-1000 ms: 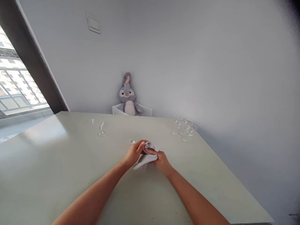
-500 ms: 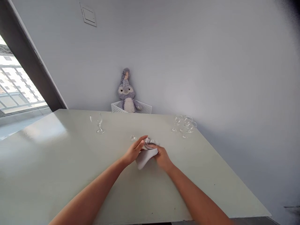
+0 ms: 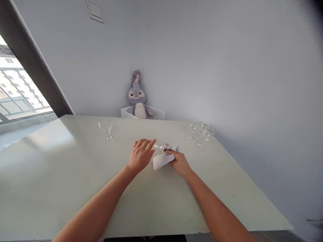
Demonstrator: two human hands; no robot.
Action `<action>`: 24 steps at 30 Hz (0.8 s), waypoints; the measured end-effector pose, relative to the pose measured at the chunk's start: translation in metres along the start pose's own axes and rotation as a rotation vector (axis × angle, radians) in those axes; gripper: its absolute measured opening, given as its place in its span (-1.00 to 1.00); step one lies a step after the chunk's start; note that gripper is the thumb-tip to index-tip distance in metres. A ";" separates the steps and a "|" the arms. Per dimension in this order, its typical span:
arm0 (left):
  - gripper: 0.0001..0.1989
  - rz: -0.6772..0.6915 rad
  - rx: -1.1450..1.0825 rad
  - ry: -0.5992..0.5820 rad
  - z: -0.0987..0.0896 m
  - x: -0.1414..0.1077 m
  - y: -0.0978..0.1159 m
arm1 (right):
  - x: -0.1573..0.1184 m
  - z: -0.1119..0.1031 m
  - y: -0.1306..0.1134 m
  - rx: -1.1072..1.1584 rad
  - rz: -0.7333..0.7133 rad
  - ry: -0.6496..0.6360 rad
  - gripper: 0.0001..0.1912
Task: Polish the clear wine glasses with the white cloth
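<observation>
My right hand (image 3: 178,161) is closed around a white and grey cloth (image 3: 163,160), which wraps the bowl of a glass lying sideways. The glass's clear stem (image 3: 158,146) points left out of the cloth, toward my left hand (image 3: 142,154). My left hand has its fingers apart, with the fingertips near the glass's base, which is partly hidden behind them. A stemmed glass (image 3: 108,131) stands upright at the back left. Several more glasses (image 3: 200,131) stand close together at the back right.
The pale table (image 3: 121,201) reaches back to a grey wall. Behind its far edge, a purple plush rabbit (image 3: 139,101) sits in a white perforated basket (image 3: 158,115). A window is at the left, and a light switch (image 3: 95,10) is on the wall.
My left hand has moved left, off the cloth, and its fingers have spread. My right hand has shifted slightly right and up with the cloth, and the glass's stem now shows.
</observation>
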State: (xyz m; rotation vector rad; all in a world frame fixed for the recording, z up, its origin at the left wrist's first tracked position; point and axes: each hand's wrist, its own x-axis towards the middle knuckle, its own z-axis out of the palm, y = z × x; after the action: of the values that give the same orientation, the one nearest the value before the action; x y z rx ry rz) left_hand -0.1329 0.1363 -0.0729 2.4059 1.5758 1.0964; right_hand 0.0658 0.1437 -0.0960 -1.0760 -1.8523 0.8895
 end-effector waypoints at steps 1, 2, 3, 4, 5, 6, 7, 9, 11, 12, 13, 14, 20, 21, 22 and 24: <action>-0.61 0.107 0.079 -0.022 0.000 0.000 -0.003 | 0.001 -0.004 -0.001 0.047 -0.006 -0.052 -0.65; -0.64 0.190 0.131 -0.079 0.001 0.001 -0.006 | 0.001 -0.007 -0.003 0.097 -0.019 -0.121 -0.68; -0.67 0.236 0.168 -0.148 0.002 0.001 -0.008 | 0.001 -0.010 -0.005 0.140 -0.033 -0.189 -0.70; -0.69 0.248 0.194 -0.212 0.003 0.001 -0.011 | 0.001 -0.013 -0.007 0.166 -0.045 -0.241 -0.71; -0.69 0.233 0.211 -0.258 0.005 0.001 -0.013 | 0.001 -0.017 -0.008 0.174 -0.050 -0.271 -0.72; -0.69 0.204 0.223 -0.289 0.005 0.001 -0.015 | 0.002 -0.021 -0.008 0.165 -0.051 -0.275 -0.73; -0.68 0.169 0.231 -0.305 0.005 0.001 -0.017 | 0.003 -0.026 -0.007 0.146 -0.049 -0.253 -0.74; -0.68 0.075 0.255 -0.304 0.002 0.001 -0.022 | 0.004 -0.038 -0.004 0.108 -0.052 -0.166 -0.74; -0.68 -0.048 0.279 -0.304 -0.003 0.001 -0.028 | 0.004 -0.048 -0.003 0.070 -0.092 -0.045 -0.72; -0.68 -0.111 0.288 -0.303 -0.004 0.002 -0.031 | 0.004 -0.050 -0.005 0.035 -0.132 0.015 -0.71; -0.69 -0.165 0.295 -0.299 -0.006 0.002 -0.033 | 0.003 -0.050 -0.008 -0.025 -0.182 0.060 -0.70; -0.69 -0.205 0.300 -0.295 -0.006 0.002 -0.034 | 0.002 -0.048 -0.013 -0.117 -0.240 0.082 -0.70; -0.80 0.086 0.355 -0.263 0.007 -0.004 -0.014 | -0.007 0.002 -0.041 -0.824 -0.475 -0.098 -0.36; -0.80 0.196 0.348 -0.256 0.009 -0.005 -0.008 | -0.006 0.007 -0.041 -0.870 -0.470 -0.093 -0.37; -0.78 0.293 0.343 -0.243 0.012 -0.006 -0.004 | -0.005 0.010 -0.039 -0.893 -0.454 -0.079 -0.42; -0.74 0.416 0.352 -0.217 0.014 -0.007 0.003 | -0.001 0.009 -0.035 -0.890 -0.394 -0.060 -0.54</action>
State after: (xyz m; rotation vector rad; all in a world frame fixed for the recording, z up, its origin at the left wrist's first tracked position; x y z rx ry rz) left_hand -0.1240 0.1339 -0.0863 3.0616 1.3244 0.5984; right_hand 0.0461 0.1276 -0.0707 -1.1021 -2.4629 -0.1823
